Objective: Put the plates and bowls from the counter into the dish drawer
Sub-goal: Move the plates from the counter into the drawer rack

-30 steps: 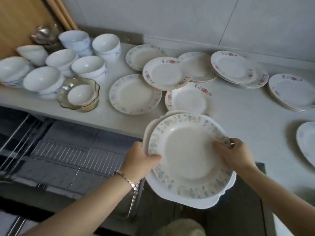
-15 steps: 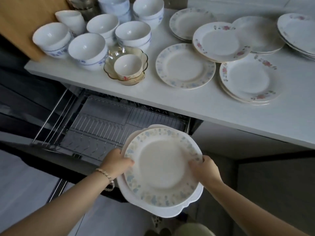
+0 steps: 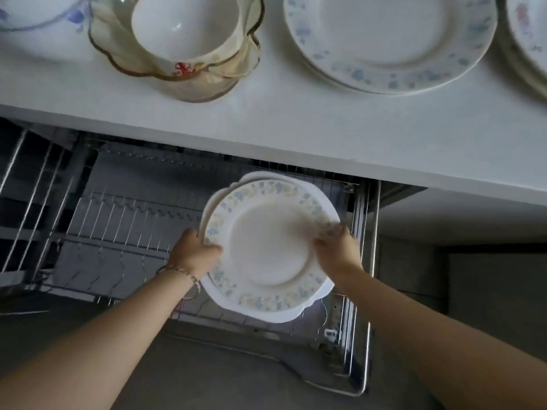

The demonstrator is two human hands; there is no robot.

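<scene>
I hold a small stack of plates over the right part of the open dish drawer [image 3: 124,232]. On top lies a plate with a blue and yellow flowered rim [image 3: 266,247], and under it a larger plain white plate [image 3: 275,313] with a wavy edge. My left hand [image 3: 194,253] grips the stack's left rim. My right hand [image 3: 337,250] grips its right rim, thumb on top. The drawer's wire rack holds no dishes where it shows.
The white counter [image 3: 296,128] juts out above the drawer. On it stand an amber glass bowl [image 3: 207,75] with a white bowl [image 3: 183,28] inside, a blue-flowered plate [image 3: 390,39], and more dishes cut off at both edges. The drawer's metal side rail [image 3: 370,291] runs along the right.
Both hands have carried the plate stack from counter height down and forward, over the drawer's right side. My view has dropped closer to the drawer.
</scene>
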